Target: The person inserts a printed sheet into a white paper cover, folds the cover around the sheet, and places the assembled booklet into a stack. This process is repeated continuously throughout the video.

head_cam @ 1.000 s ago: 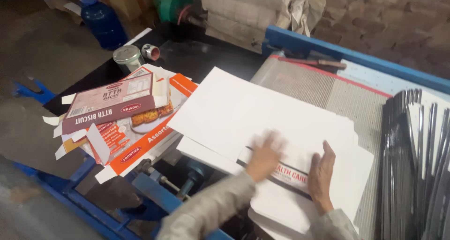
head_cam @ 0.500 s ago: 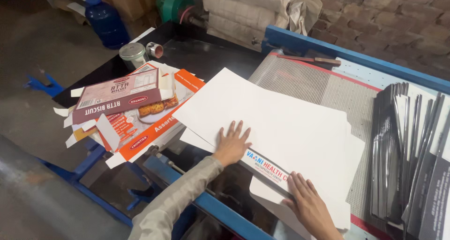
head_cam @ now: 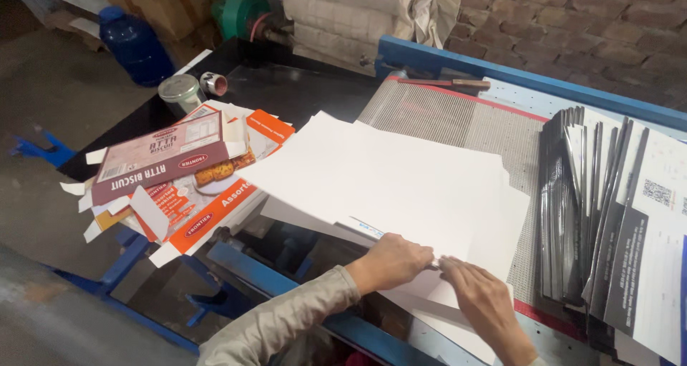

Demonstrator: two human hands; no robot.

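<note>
Together, left hand [head_cam: 392, 260] and right hand [head_cam: 478, 296] grip the white sheets' [head_cam: 401, 180] near edge, fingers closed.

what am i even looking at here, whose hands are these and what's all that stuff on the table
This is one picture from a camera worn on a person's head, looking down at their own two bare hands. The left hand and right hand meet at the near edge of a stack of white sheets, gripping or pressing it; which, I cannot tell. The sheets lie on a blue-framed table with a grey mesh top. To the left sit flattened printed cartons, a small tin and a blue jug. To the right, dark printed sheets stand in a fanned stack. Behind is a brick wall.
</note>
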